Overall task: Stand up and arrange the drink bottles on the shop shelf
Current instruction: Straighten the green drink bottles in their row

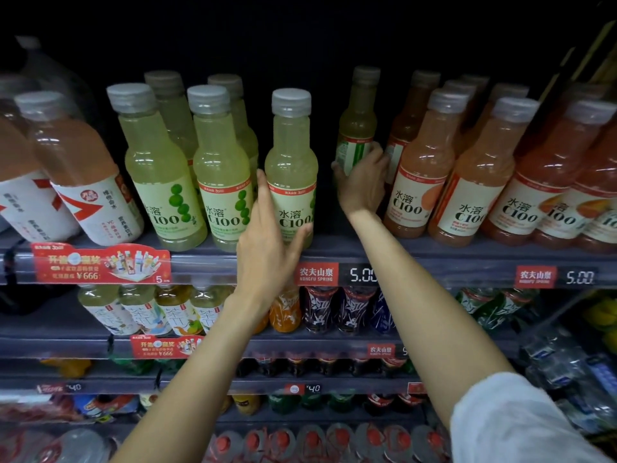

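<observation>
On the top shelf [434,259] stand pale green lemon drink bottles with grey caps. My left hand [267,248] wraps the lower part of the front green bottle [291,162], which stands upright at the shelf's front edge. My right hand [362,182] grips the label of another green bottle [359,121] set farther back in the dark gap to its right; this one also stands upright. Two more pairs of green bottles [220,168] stand to the left.
Rows of orange-pink bottles [420,168] crowd the right side, close to my right hand. Larger pink bottles [73,168] lean at the far left. Price strips [364,275] line the shelf edge. Lower shelves hold tea and soda bottles [320,309].
</observation>
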A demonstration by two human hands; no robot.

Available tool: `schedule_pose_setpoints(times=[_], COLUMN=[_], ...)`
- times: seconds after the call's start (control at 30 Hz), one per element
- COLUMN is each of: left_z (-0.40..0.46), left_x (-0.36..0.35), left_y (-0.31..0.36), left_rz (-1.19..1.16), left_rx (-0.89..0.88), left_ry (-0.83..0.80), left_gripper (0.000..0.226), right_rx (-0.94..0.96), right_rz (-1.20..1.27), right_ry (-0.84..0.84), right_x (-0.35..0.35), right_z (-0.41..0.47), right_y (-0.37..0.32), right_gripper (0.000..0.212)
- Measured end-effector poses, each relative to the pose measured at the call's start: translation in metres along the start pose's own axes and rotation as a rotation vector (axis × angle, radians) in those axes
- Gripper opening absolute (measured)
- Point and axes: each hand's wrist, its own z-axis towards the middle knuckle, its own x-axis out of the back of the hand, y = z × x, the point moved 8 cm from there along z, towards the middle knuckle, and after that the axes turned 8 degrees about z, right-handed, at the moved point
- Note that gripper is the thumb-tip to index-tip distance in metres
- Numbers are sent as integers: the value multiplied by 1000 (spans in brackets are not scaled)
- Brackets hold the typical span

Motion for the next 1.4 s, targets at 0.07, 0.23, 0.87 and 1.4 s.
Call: schedule_pose_setpoints(times=[0.07, 0.23, 0.87, 1.4], left_z=[0, 0, -1, 1], left_x=[0, -1, -2, -4], left_y=[0, 0, -2, -7], left_rz=[0, -11, -32, -98], left_rx=[-2, 2, -11, 17], left_ry=[1, -5, 26, -3], left_gripper=[95, 93, 91, 94], right_rx=[-48, -112, -32, 55], right_rz=[-5, 52, 664, 424], right_ry=[23, 55, -599, -545], right_x=[-7, -13, 19, 22], right_z=[8, 21, -20, -4], right_y=[2, 6, -18, -44], right_gripper=[78, 72, 81, 62])
